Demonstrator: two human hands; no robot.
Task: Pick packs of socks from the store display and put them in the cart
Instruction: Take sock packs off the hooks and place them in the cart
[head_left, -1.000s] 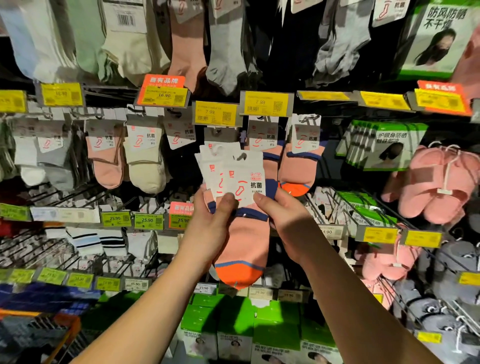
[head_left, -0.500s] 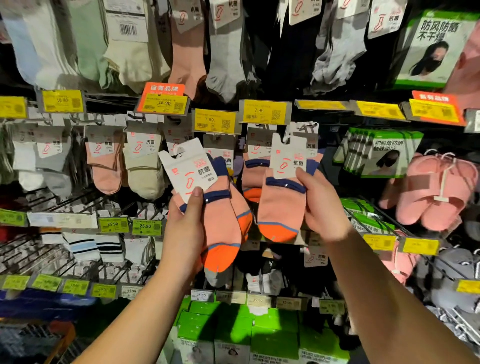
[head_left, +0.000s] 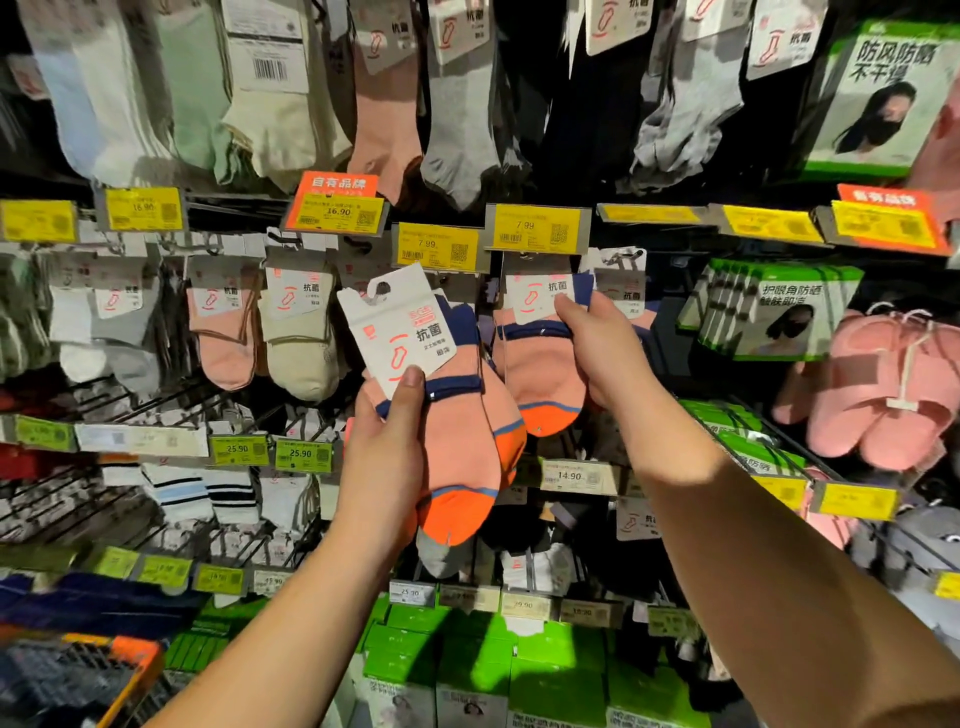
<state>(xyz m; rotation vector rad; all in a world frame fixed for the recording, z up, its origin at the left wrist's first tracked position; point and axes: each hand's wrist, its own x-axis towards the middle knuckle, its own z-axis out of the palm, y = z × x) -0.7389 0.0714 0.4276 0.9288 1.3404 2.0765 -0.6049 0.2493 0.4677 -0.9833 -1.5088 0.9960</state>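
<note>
My left hand (head_left: 384, 457) grips a bundle of pink-and-orange sock packs (head_left: 457, 452) with navy cuffs and a white card label, held off the display and tilted left. My right hand (head_left: 597, 353) holds another pink-and-orange sock pack (head_left: 540, 374) up at the hook under the yellow 7.99 price tag (head_left: 537, 228); its white label sits right below the tag. Whether that pack hangs on the hook is hidden. An orange-rimmed cart (head_left: 88, 675) shows at the bottom left corner.
Wire hooks carry many more sock packs: pink and cream ones (head_left: 260, 327) to the left, striped ones (head_left: 197, 488) lower down. Green boxes (head_left: 467, 665) fill the shelf below. Pink slippers (head_left: 893, 384) and green mask boxes (head_left: 769, 312) hang at the right.
The single bundle held by both hands has split: my left hand kept most packs and tilted them left, while my right hand carried one pack up and right to the hook.
</note>
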